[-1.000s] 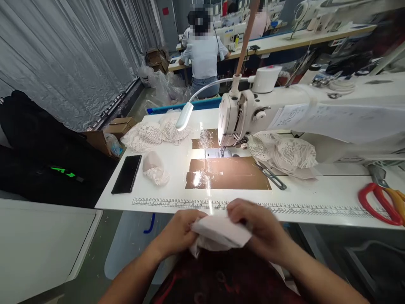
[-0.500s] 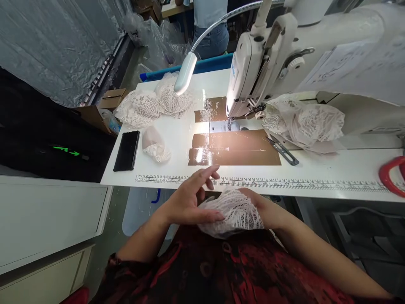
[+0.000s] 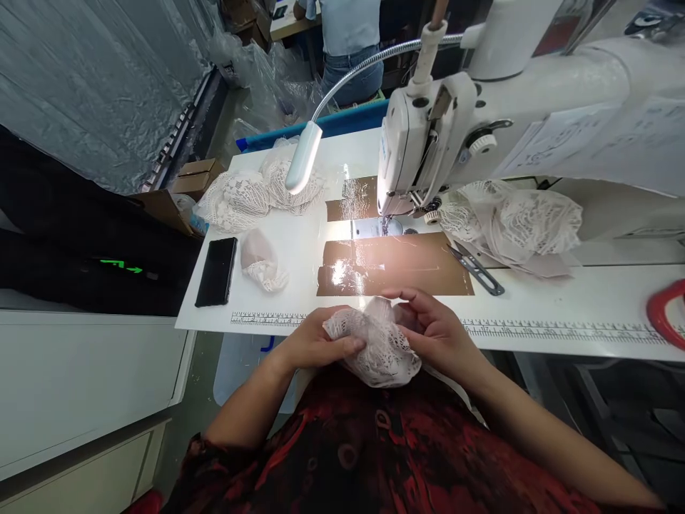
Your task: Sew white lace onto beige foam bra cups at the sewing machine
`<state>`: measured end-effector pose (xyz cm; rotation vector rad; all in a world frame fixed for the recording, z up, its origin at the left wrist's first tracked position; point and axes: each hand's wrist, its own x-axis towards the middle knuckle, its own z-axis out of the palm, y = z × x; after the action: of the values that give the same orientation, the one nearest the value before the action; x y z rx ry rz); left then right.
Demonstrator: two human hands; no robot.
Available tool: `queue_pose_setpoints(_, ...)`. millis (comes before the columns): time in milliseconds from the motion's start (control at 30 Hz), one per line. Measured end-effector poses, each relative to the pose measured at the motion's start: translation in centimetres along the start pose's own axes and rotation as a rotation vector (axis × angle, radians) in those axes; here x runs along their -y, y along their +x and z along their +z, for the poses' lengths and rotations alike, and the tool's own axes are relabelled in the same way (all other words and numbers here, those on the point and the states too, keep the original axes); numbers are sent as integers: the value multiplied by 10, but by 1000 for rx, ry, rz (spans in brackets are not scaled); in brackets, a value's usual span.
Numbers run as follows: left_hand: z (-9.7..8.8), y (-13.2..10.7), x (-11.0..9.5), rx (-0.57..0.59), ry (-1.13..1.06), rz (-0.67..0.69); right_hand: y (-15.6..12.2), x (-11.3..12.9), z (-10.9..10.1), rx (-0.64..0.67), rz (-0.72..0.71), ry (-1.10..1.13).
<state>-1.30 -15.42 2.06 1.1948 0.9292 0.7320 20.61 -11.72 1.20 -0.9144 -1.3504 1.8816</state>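
Note:
Between my two hands, at the front edge of the white sewing table (image 3: 278, 303), is a crumpled piece of white lace fabric (image 3: 382, 357). My left hand (image 3: 321, 343) is closed on its left side, thumb lying on top of the lace. On the other side my right hand (image 3: 433, 332) pinches the fabric's right edge, its index finger bent over the top. The sewing machine (image 3: 409, 150) stands beyond the hands, its needle area lit and apart from the lace. Brown tape (image 3: 396, 264) covers the table in front of the needle.
Lace pieces (image 3: 240, 196) lie at the back left, and more lace (image 3: 529, 221) sits right of the needle. Around them are a small lace cup (image 3: 262, 260), a phone (image 3: 216, 273), thread snips (image 3: 476, 268), red-handled scissors (image 3: 666, 314) and a lamp (image 3: 304, 158). A person (image 3: 350, 43) sits behind.
Both hands have raised the lace slightly toward the table edge. My left hand's spread fingers have closed on it, and my right hand has come out from behind the fabric to its right edge.

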Motion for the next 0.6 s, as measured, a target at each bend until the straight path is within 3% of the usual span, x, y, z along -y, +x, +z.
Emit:
queue_pose_setpoints(133, 6, 8, -4, -145, 75, 26, 7, 3, -10, 28, -93, -196)
queue_pose_setpoints(367, 1, 12, -3, -215, 311, 101, 16, 12, -16, 123, -89, -416)
queue_pose_setpoints(467, -5, 16, -15, -113, 499, 214, 18, 13, -13, 156, -115, -449)
queue_pose_setpoints(600, -15, 24, -36, 195, 668, 200, 18, 15, -12, 229, -160, -429)
